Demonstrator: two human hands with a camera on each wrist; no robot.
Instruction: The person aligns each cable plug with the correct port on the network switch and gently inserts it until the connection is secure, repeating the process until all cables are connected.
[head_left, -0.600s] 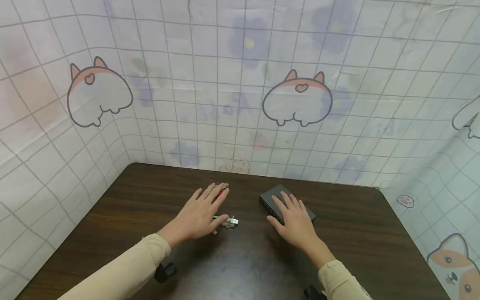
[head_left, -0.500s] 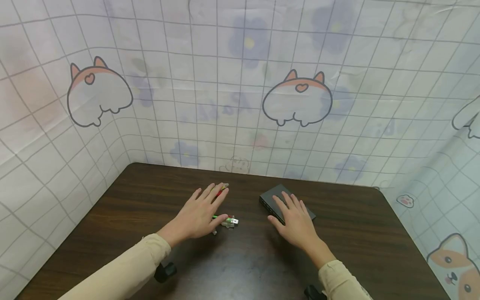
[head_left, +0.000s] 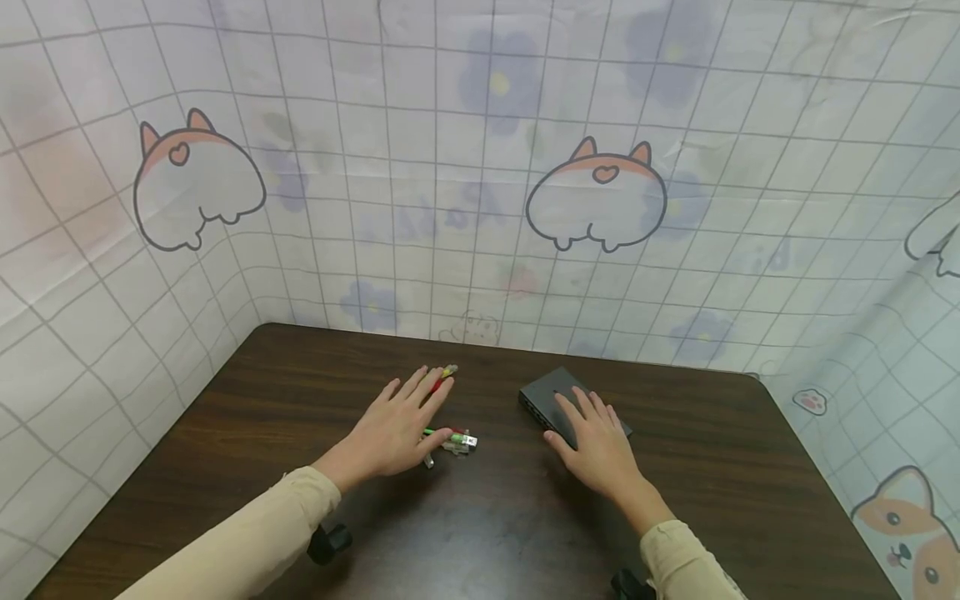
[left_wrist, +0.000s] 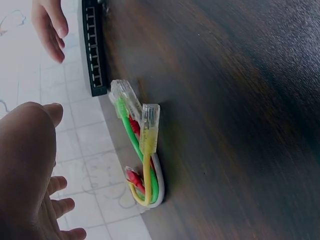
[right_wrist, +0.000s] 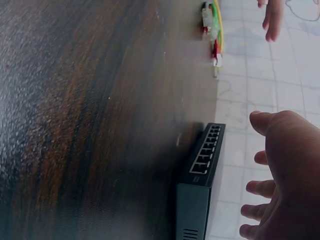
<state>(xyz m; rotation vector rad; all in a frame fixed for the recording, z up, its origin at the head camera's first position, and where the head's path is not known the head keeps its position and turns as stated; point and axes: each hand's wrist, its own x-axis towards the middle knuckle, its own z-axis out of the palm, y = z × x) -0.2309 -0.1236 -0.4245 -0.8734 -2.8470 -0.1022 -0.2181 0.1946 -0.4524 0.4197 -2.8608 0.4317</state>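
My left hand (head_left: 390, 433) hovers with spread fingers above a small bundle of short network cables (left_wrist: 152, 175) in yellow, green, red and grey. Clear plugs (left_wrist: 150, 127) cap the cable ends, and the hand hides much of the bundle in the head view. Over a flat dark network switch (head_left: 542, 393) hangs my right hand (head_left: 596, 450), its fingers loosely extended and holding nothing. A row of several ports (right_wrist: 207, 150) runs along one side of the switch. In both wrist views the hands are apart from the things below them.
The dark wood-grain table (head_left: 480, 533) carries the cables and the switch. A patterned grid curtain (head_left: 420, 183) stands behind its far edge and along both sides. Black camera mounts (head_left: 330, 543) sit at the wrists.
My right hand has shifted slightly to the right over the switch. The left hand has barely moved, and the cables and the switch stay where they were.
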